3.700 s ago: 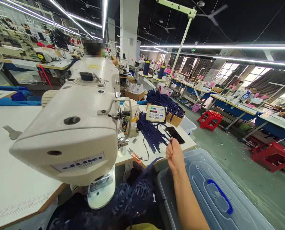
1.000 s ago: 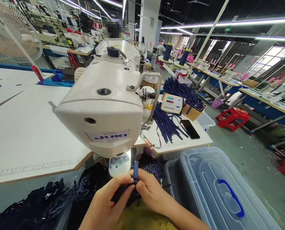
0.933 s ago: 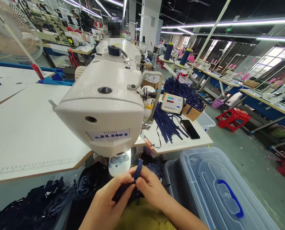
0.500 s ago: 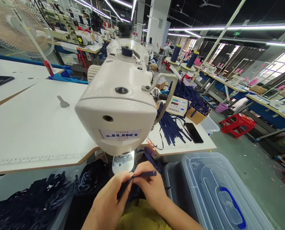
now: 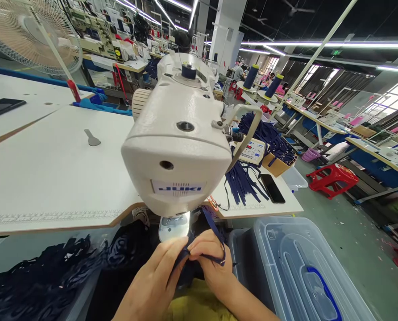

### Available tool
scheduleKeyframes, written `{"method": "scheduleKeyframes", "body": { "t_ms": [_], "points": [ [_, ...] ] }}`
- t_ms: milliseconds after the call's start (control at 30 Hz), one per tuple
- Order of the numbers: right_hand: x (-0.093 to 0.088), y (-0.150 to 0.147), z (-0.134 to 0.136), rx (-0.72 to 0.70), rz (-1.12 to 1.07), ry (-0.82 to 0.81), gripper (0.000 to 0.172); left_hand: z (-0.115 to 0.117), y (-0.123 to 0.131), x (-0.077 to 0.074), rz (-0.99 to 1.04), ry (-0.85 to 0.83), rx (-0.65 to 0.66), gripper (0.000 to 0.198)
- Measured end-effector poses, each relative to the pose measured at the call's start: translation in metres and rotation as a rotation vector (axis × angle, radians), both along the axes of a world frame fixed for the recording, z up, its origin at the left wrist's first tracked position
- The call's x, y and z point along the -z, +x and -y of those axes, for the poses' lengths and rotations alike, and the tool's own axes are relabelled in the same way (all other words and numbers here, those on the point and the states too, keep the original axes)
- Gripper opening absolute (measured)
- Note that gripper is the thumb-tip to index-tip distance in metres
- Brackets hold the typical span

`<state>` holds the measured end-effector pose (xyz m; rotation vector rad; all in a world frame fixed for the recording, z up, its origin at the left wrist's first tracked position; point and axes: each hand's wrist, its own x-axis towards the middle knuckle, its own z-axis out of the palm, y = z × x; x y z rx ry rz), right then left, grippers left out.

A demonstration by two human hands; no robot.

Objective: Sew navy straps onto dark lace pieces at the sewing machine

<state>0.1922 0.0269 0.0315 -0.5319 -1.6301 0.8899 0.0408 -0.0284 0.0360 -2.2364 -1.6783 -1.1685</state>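
Note:
Just below the lit bed (image 5: 174, 227) of a white sewing machine (image 5: 179, 151), my two hands meet with fingertips almost touching. My left hand (image 5: 157, 272) pinches dark navy fabric between thumb and fingers. Opposite it, my right hand (image 5: 215, 265) has its fingers closed on a navy fabric strip (image 5: 214, 227). Part of that strip rises behind the right hand toward the machine, and a bend with a pale stitched edge shows over the hand. My fingers hide the spot where the pieces come together.
Cut navy strips (image 5: 242, 183) lie on the table beside a phone (image 5: 272, 188) and control panel (image 5: 252, 150). A lidded clear bin (image 5: 306, 267) stands at my right. Dark strips (image 5: 41, 276) fill a container at lower left. A grey metal piece (image 5: 92, 138) rests on the left tabletop.
The view has shifted slightly, so the machine appears farther right. My right hand has turned and sits a little lower. The strip over it now bends round and runs up toward the machine.

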Motion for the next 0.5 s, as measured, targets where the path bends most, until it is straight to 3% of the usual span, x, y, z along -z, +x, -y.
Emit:
{"method": "scheduleKeyframes", "body": {
  "t_ms": [167,267,367,500],
  "points": [
    [0.002,0.002,-0.002,-0.038,0.039,-0.081,0.01,0.0,-0.001,0.001,0.19,-0.098,0.09,0.016],
    [-0.003,0.006,-0.006,-0.094,0.191,-0.194,0.005,0.0,-0.002,-0.004,0.416,-0.327,0.131,0.01],
    [-0.017,0.008,-0.01,-0.169,0.423,-0.226,0.006,0.0,-0.005,-0.008,0.592,-0.644,0.138,0.022],
    [-0.031,0.002,-0.016,-0.162,0.608,-0.065,0.008,0.001,-0.007,-0.009,0.657,-0.906,0.009,0.042]
  ]
}}
